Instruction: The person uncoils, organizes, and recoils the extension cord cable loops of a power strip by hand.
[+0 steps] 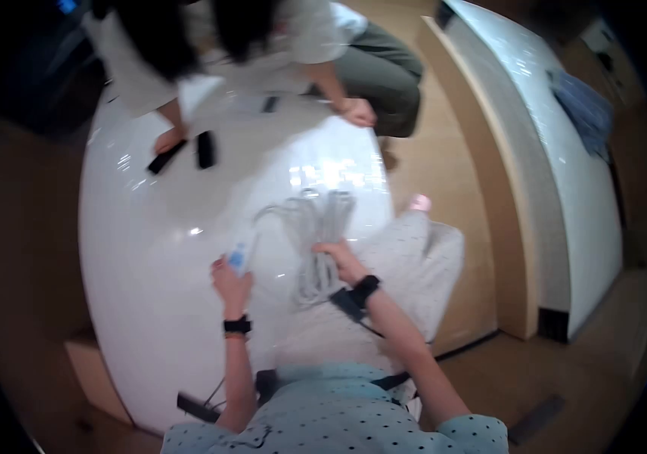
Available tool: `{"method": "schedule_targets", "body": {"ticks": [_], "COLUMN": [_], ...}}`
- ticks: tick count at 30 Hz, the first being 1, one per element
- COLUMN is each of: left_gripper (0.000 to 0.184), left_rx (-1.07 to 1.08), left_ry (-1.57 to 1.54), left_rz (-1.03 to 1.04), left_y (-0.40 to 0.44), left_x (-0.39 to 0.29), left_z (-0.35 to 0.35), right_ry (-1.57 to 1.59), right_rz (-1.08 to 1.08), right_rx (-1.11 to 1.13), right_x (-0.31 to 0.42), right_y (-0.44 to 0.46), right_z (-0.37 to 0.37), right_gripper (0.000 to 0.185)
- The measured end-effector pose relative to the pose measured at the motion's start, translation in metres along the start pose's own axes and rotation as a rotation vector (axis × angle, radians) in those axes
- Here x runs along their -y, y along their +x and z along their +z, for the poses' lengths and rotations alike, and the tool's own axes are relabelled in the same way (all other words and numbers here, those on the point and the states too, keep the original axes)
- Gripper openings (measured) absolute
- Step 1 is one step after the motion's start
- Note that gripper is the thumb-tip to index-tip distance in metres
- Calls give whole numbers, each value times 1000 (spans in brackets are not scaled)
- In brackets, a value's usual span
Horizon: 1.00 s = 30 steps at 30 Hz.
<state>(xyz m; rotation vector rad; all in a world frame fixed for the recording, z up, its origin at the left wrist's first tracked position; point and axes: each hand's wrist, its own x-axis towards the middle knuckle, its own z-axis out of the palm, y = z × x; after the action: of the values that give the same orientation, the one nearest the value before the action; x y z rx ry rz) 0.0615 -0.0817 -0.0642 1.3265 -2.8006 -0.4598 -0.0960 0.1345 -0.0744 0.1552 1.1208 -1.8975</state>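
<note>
A coil of pale grey cable (308, 227) lies at the right edge of the white table, near my lap. My right hand (344, 261) grips the coil's right side, with the thumb reaching across the loops. Left of the coil, my left hand (230, 286) is closed on a white piece with a blue label (238, 257). A thin stretch of cable seems to run from the coil toward that piece. Motion blur hides what the piece is and how my left fingers sit.
Across the white table (149, 250) a person (301, 53) leans in, one hand on a black object (166, 157). Another black object (205, 150) lies beside it. A white counter with a wooden edge (482, 151) stands to the right, with a grey-blue cloth (584, 110) on it.
</note>
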Motion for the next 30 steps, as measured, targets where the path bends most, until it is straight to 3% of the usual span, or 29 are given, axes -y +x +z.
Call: {"method": "schedule_targets", "body": {"ticks": [2,3,5,6,10,17,21,22,26,29,30], "left_gripper": [60,59,57,56,53,56,46,47,55,61,67], "left_rx": [-99,-63,41,4,284,571,556,725,685,693,663], "left_ry": [-45,-58,-130,-100,-603,-1026,-1309,-1621,-1303,-1185,-1201], "left_rz": [12,-15,-17,84,-135,-275,-297,-362,-179,-147,-257], "left_y": [-2,-3,-4,-3,-3,-17,-29,-23,-25,-23,-21], "left_x": [-1,0,-12,1,-26,-57,-59,-46,-32,-20,-15], "left_z": [-1,-11,-15,-3,-4,-10,-12,-10,-19,-27,-29], "right_ry": [85,72,113,104,77,33,-192,-303,-421,-362,-349], "right_rz": [50,82,89,75,17,82,-33,-68,-27,72,50], "right_rx": [54,-37,6,0,-91,124,177,222,293,328,340], "right_x": [11,12,11,10,-2,14,13,9,-6,-11,-9], "right_y": [-4,-5,-4,-4,-2,-15,-20,-17,-11,-4,-3], "right_z": [10,12,11,8,3,34,49,50,68,74,81], "right_gripper": [29,30,31,31,33,39,56,69,80,80,76]}}
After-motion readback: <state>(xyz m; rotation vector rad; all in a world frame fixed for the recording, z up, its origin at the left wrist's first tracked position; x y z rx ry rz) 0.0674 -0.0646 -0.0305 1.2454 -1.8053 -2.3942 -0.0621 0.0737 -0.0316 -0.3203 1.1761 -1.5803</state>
